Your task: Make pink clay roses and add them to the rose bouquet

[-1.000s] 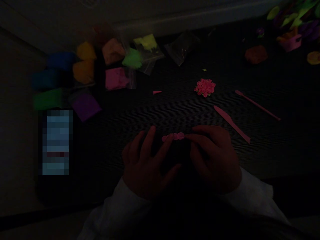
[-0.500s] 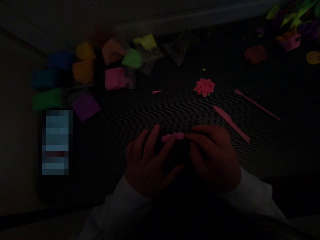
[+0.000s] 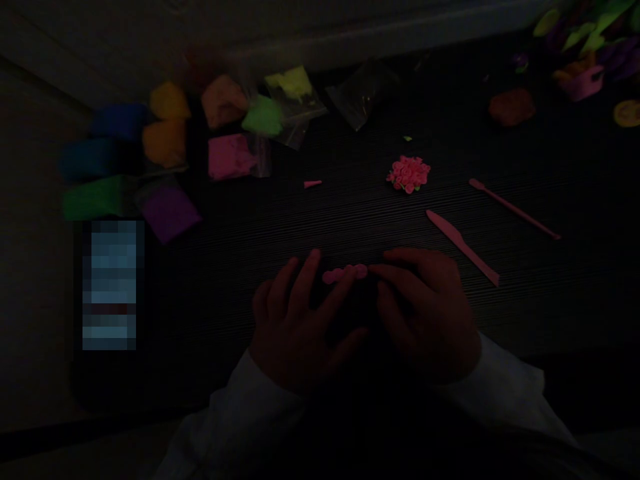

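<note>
A short row of flattened pink clay discs (image 3: 332, 276) lies on the dark table in front of me. My left hand (image 3: 300, 327) rests with its fingers spread, the index fingertip pressing on the row near its right part. From the other side, my right hand (image 3: 427, 310) reaches in with its index fingertip at the right end of the row. Its thumb stands apart from that finger, and nothing shows between them. Beyond my right hand lies a pink plastic clay knife (image 3: 461, 245). Farther up sits a cluster of small pink clay roses (image 3: 409, 175) with bits of green.
Bagged coloured clay, including a pink pack (image 3: 230, 157) and a purple pack (image 3: 170, 212), fills the upper left. A phone with a blurred screen (image 3: 110, 287) lies below. A thin pink tool (image 3: 515, 209), a brown lump (image 3: 512, 107) and a pink basket (image 3: 580, 83) are at right.
Both hands stay almost in place over the pink row. My right fingers have shifted very slightly; the view has moved a little.
</note>
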### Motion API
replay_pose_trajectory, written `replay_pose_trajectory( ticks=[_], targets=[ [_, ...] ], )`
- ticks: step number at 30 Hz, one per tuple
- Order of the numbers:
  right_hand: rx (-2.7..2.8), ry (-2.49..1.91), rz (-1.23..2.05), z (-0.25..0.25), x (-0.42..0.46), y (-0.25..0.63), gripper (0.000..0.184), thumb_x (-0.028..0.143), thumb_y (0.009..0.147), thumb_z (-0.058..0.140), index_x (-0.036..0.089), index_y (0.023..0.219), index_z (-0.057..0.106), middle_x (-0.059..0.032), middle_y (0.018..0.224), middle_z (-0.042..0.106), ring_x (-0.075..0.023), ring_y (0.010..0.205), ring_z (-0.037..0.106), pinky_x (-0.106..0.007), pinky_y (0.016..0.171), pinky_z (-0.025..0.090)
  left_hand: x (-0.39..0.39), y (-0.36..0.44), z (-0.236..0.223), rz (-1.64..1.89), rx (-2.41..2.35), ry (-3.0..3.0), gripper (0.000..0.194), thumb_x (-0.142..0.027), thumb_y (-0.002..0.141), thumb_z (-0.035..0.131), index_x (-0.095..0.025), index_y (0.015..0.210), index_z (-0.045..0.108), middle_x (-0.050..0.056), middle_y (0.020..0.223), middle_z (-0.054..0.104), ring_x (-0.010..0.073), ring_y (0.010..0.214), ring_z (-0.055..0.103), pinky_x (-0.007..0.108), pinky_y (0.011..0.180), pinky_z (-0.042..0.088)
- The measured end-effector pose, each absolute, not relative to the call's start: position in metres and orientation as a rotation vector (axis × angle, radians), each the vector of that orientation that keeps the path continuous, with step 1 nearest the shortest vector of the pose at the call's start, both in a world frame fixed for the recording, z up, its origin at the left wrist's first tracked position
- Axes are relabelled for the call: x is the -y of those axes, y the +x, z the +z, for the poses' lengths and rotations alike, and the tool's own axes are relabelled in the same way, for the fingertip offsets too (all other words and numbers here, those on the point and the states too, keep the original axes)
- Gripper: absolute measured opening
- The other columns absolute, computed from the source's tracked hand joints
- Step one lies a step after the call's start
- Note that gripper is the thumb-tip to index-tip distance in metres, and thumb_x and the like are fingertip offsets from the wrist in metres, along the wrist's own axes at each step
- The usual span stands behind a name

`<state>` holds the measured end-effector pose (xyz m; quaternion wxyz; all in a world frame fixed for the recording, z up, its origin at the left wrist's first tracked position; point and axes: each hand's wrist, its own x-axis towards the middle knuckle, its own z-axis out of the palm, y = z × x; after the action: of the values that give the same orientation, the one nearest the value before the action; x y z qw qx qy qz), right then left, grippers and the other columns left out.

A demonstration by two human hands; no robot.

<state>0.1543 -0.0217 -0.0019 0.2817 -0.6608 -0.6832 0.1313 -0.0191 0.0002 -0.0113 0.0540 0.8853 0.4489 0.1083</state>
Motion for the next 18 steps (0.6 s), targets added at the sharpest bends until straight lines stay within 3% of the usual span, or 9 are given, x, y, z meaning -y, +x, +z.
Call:
replay_pose_trajectory(
  ticks=[6, 11, 18],
  targets=[
    [1.91, -1.851, 0.342, -0.002, 0.02, 0.152, 0.03, 0.027, 0.076, 0.047, 0.02, 0.103, 0.057, -0.0071, 0.106, 0.052, -0.0215, 0.096, 0.045, -0.041, 0.083, 0.033, 0.0, -0.024, -0.012, 0.449, -1.398, 2.679, 0.065, -0.048, 0.061, 0.058, -0.024, 0.119, 0.043, 0.012, 0.133, 0.027, 0.034, 0.115, 0.031, 0.048, 0.092, 0.025],
    [1.931, -1.873, 0.329, -0.002, 0.02, 0.151, 0.031, 0.026, 0.076, 0.047, 0.021, 0.105, 0.057, -0.0062, 0.106, 0.051, -0.0209, 0.097, 0.045, -0.04, 0.084, 0.033, 0.001, -0.031, -0.009, 0.644, -1.468, 2.683, 0.053, -0.036, 0.061, 0.062, -0.016, 0.109, 0.052, 0.014, 0.121, 0.044, 0.0325, 0.11, 0.038, 0.047, 0.09, 0.031],
    [1.927, -1.844, 0.293, -0.002, 0.019, 0.15, 0.029, 0.023, 0.074, 0.05, 0.017, 0.101, 0.058, -0.0077, 0.102, 0.054, -0.0207, 0.093, 0.047, -0.041, 0.081, 0.035, 0.003, -0.032, -0.002, 0.661, -1.483, 2.655, 0.037, -0.03, 0.061, 0.062, -0.018, 0.096, 0.061, 0.012, 0.113, 0.052, 0.0339, 0.104, 0.043, 0.049, 0.082, 0.036]
  ],
)
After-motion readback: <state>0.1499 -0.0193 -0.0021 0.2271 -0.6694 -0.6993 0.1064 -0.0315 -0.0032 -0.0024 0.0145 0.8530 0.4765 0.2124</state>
